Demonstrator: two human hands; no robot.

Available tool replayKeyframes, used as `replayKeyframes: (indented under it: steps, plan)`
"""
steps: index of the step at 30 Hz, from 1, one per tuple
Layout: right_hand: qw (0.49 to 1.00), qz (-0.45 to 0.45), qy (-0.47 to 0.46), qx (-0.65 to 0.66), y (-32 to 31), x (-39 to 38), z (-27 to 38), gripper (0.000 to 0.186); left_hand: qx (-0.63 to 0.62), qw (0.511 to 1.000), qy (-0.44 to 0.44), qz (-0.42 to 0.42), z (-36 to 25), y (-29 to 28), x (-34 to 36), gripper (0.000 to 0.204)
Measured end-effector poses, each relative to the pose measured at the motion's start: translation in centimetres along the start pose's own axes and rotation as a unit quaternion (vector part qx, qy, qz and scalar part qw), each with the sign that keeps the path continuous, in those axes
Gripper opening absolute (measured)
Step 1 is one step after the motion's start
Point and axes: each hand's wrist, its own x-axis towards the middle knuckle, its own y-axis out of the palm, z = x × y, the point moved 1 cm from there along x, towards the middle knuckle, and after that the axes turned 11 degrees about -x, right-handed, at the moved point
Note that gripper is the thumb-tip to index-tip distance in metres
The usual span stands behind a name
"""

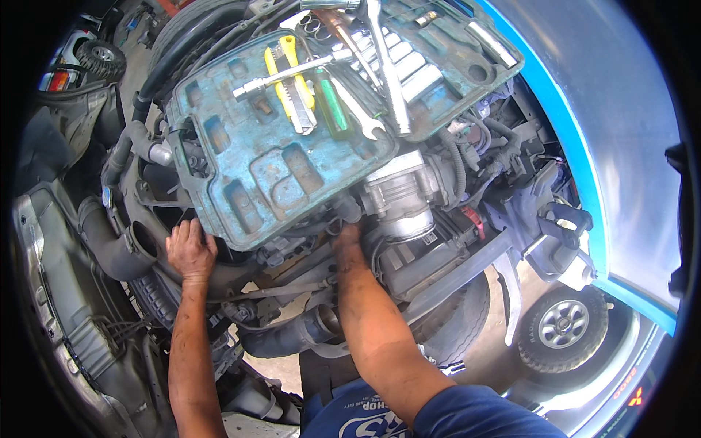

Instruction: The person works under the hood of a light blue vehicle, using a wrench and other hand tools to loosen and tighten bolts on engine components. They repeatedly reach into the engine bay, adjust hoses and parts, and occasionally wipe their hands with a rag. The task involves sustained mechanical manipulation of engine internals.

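Observation:
My left hand (191, 252) is closed over the edge of a black shroud (162, 271), beside the near left corner of an open blue-green tool case (266, 168). The fingertips curl down out of sight. My right arm reaches into the engine bay, and the right hand (347, 238) goes under a grey hose end (349, 210) near a silver metal throttle housing (401, 193). Its fingers are hidden there. On the case lie a yellow cutter (293, 95), a green-handled screwdriver (332, 109), a combination wrench (361, 117), a ratchet (387, 66) and several sockets (415, 73).
Below the throttle housing sits a black battery (423, 255). Open-ended black hoses (124, 252) flank my left arm and lie between my forearms. A blue-edged metal panel (577, 146) borders the right side. A wheel (564, 325) stands at lower right.

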Motion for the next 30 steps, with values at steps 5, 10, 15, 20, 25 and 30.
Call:
replayKeyframes:
  steps: [5, 10, 15, 20, 25, 30]
  plan:
    - [0.999, -0.047, 0.014, -0.008, -0.4, 0.1, -0.2, 0.032, -0.002, 1.0, 0.001, -0.006, -0.2, -0.2, 0.2, 0.021]
    - [0.993, -0.07, -0.035, -0.085, -0.6, 0.4, -0.8, 0.026, -0.001, 1.0, -0.008, -0.002, -0.4, -0.4, 0.3, 0.019]
    - [0.998, -0.05, -0.028, -0.031, -1.0, 1.1, -1.2, 0.027, -0.004, 1.0, -0.005, -0.004, -0.5, -0.4, 0.3, 0.019]
    - [0.996, -0.059, 0.009, -0.067, -1.1, 1.2, -1.1, 0.03, -0.005, 1.0, -0.004, -0.007, -0.4, -0.3, 0.2, 0.021]
    - [0.995, -0.072, 0.017, -0.074, -0.6, 0.8, -0.8, 0.033, 0.004, 1.0, -0.004, -0.003, -0.3, -0.2, 0.2, 0.023]
    - [0.99, -0.112, 0.055, -0.06, -0.8, 0.9, -0.8, 0.035, 0.003, 1.0, 0.007, -0.008, -0.2, -0.3, 0.2, 0.021]
